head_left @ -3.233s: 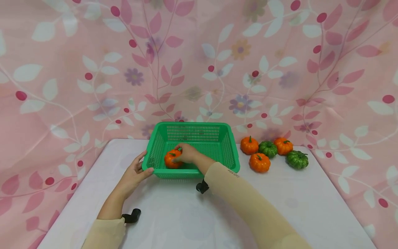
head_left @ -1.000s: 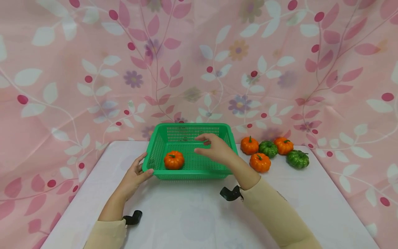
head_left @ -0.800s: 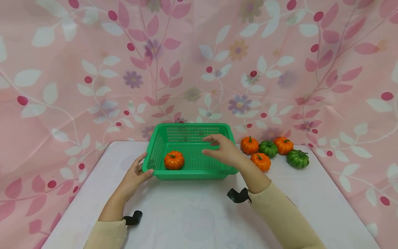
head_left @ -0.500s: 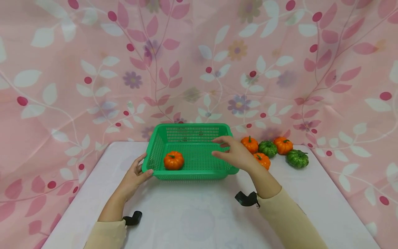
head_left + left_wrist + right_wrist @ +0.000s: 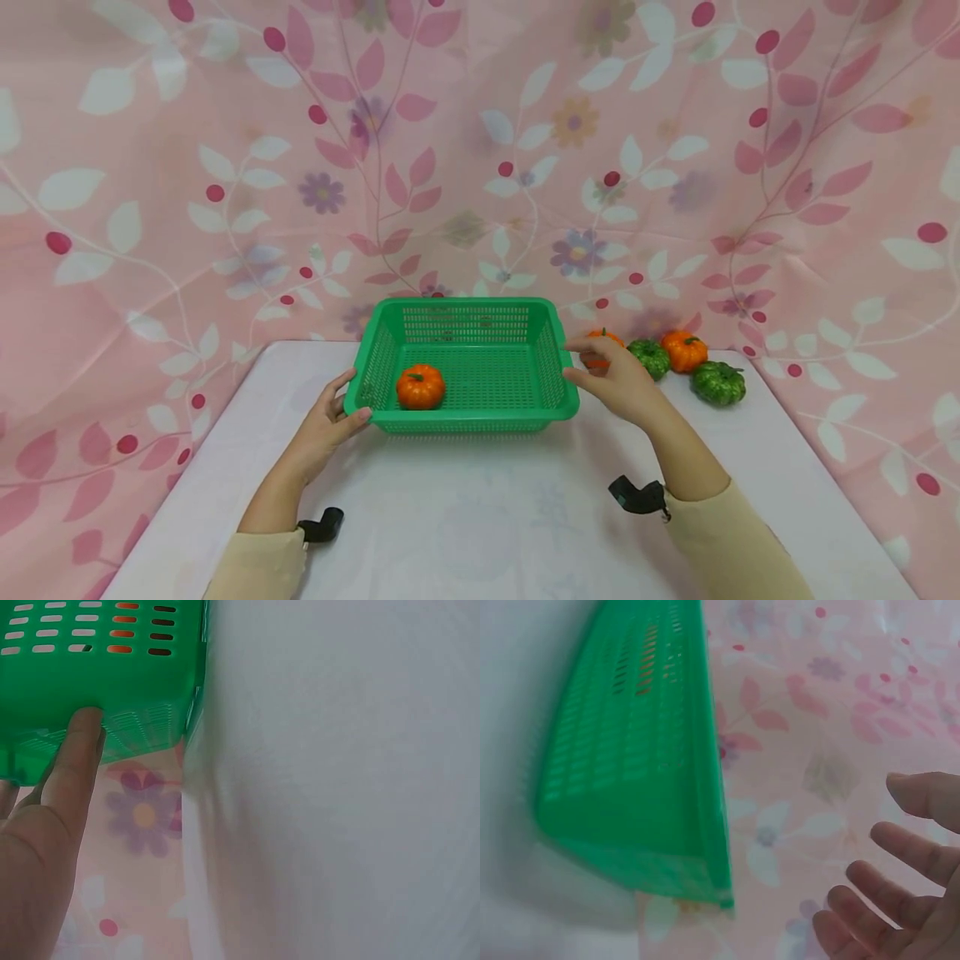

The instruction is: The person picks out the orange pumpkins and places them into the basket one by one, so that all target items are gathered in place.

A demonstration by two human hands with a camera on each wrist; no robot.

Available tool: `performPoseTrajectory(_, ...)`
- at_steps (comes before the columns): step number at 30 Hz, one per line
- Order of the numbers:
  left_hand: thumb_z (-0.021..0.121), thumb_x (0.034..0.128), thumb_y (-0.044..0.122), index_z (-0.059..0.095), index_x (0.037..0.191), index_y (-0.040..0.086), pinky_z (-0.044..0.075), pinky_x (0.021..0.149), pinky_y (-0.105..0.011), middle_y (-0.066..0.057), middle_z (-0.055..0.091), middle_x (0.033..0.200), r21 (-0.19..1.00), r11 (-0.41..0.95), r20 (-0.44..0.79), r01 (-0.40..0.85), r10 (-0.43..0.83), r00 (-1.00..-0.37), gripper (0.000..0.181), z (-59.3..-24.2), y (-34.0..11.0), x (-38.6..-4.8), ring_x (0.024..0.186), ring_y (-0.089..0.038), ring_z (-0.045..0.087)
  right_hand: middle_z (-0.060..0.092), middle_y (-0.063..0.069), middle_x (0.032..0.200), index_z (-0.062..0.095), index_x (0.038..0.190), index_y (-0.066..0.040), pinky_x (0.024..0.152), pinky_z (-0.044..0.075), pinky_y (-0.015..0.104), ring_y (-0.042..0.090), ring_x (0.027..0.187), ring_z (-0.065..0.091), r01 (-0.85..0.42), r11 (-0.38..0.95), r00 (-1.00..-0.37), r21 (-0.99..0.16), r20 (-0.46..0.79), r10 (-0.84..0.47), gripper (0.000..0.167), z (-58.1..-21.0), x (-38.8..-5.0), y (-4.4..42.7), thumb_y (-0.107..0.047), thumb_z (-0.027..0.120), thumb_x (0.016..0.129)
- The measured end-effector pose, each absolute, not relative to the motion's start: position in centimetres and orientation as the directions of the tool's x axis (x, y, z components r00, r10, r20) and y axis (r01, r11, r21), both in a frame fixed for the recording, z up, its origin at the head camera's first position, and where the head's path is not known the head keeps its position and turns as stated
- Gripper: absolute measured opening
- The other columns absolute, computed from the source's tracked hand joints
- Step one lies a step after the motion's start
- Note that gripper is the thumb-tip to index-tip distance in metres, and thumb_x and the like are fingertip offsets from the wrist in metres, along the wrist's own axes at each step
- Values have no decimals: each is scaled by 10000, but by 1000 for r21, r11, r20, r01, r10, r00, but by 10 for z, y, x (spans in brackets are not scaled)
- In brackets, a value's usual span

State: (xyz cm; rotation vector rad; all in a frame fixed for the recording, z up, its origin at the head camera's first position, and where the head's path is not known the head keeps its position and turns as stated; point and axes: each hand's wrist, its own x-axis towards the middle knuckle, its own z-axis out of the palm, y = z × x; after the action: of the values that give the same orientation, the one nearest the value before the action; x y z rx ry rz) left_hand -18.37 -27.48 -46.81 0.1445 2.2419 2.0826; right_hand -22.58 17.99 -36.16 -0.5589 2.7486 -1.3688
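Observation:
A green slotted plastic basket stands on the white table, with one small orange pumpkin near its front left corner. My left hand rests against the basket's left side, the thumb on the front corner of the rim and the fingers extended along the side. Just right of the basket, my right hand hangs with parted fingers and holds nothing. Behind its fingers an orange pumpkin is partly hidden. Beyond it lie a green pumpkin, another orange pumpkin and another green pumpkin.
A pink floral cloth hangs right behind the table and along both sides. The basket's back stands close to this cloth. A black wrist camera sticks out from the right wrist, another black camera from the left.
My right hand has let go of the orange pumpkin in the basket and moved right, past the rim, covering a front orange pumpkin on the table. The left hand stays put.

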Motion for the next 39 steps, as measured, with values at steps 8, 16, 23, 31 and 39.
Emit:
performPoseTrajectory(8, 661, 983, 129, 88, 1620, 189, 521, 943, -239, -267, 311, 1551, 998, 65, -6, 2, 122, -992, 859, -470, -275, -183, 1191, -185, 584, 568, 153, 1313, 622, 1275, -46, 940, 536, 523, 385, 1134, 594, -307, 570, -950, -762, 214, -226, 407, -382, -228, 206, -314, 680, 974)
performPoseTrajectory(16, 662, 982, 125, 91, 1619, 190, 522, 941, -242, -271, 313, 1549, 998, 66, 2, 11, 127, -992, 858, -472, -275, -185, 1163, -147, 594, 554, 133, 1306, 625, 1277, -49, 985, 498, 518, 345, 1180, 538, -291, 584, -957, -758, 242, -162, 399, -405, -234, 229, -321, 660, 986)
performPoseTrajectory(23, 669, 977, 119, 97, 1618, 187, 524, 939, -242, -271, 319, 1545, 998, 55, 0, 6, 119, -993, 861, -472, -274, -185, 1136, -111, 598, 530, 174, 1335, 596, 1314, -43, 974, 495, 566, 399, 1204, 524, -250, 615, -968, -748, 217, -130, 444, -418, -237, 246, -347, 642, 994)
performPoseTrajectory(31, 656, 987, 130, 84, 1620, 193, 514, 959, -249, -260, 308, 1553, 999, 48, 3, 9, 129, -992, 855, -470, -273, -184, 1286, -307, 508, 565, 214, 1276, 602, 1290, 21, 970, 490, 583, 407, 1170, 532, -240, 637, -967, -732, 239, -89, 448, -441, -249, 261, -296, 670, 981)
performPoseTrajectory(39, 656, 987, 128, 89, 1619, 190, 515, 963, -259, -257, 306, 1556, 999, 46, 4, 10, 127, -992, 851, -469, -274, -184, 1307, -358, 480, 594, 205, 1259, 617, 1281, 11, 975, 509, 488, 366, 1160, 546, -193, 638, -975, -745, 220, -38, 473, -459, -262, 271, -325, 701, 958)
